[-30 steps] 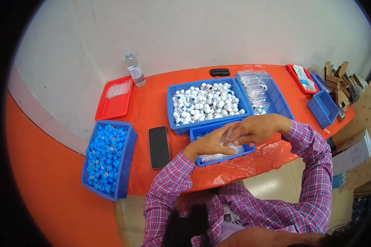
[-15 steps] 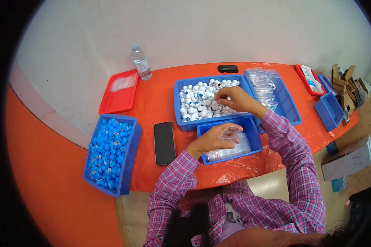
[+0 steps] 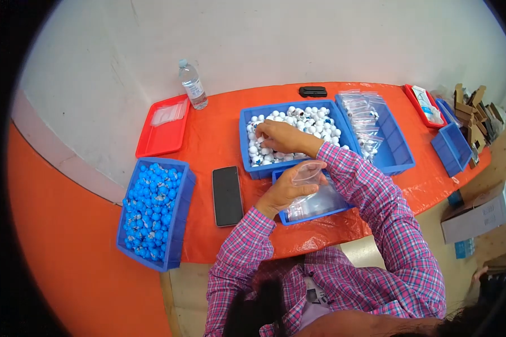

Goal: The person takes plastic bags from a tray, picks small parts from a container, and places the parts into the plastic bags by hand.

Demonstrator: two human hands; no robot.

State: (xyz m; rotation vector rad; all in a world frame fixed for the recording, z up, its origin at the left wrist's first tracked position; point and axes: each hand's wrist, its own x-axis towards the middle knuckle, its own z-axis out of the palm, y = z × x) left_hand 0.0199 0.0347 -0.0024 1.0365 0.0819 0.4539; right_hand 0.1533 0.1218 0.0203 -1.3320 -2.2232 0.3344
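Balls (image 3: 322,119) under the right hand (image 3: 285,136), clear plastic bag (image 3: 308,173) in the left hand (image 3: 283,194)

Smooth, matte-white spheres, some marked dark, heap inside a ribless-looking blue plastic bin (image 3: 244,140); read every direction from this bin, twelve toward the wall. The right hand reaches over it, knuckles arched, fingertips bent down among the balls at nine o'clock within the heap; whether they grip one, I cannot tell. At six, the left hand curls into a C, thumb and fingers set apart around the filmy bag, whose mouth bows into a rounded loop. Beneath lies a shallow blue tray (image 3: 319,215) of flat, shiny bags (image 3: 322,199).

At eight sits a deep oblong bin (image 3: 180,224) of blue balls (image 3: 147,210); nearer, between seven and eight, a flat black smartphone (image 3: 227,197). At nine, a red tray (image 3: 162,137) carries thin translucent sachets (image 3: 170,113). At three, crinkled filled zip bags (image 3: 358,115) overlap in another blue bin (image 3: 392,137). Glossy, creased orange sheeting (image 3: 258,241) covers the table.
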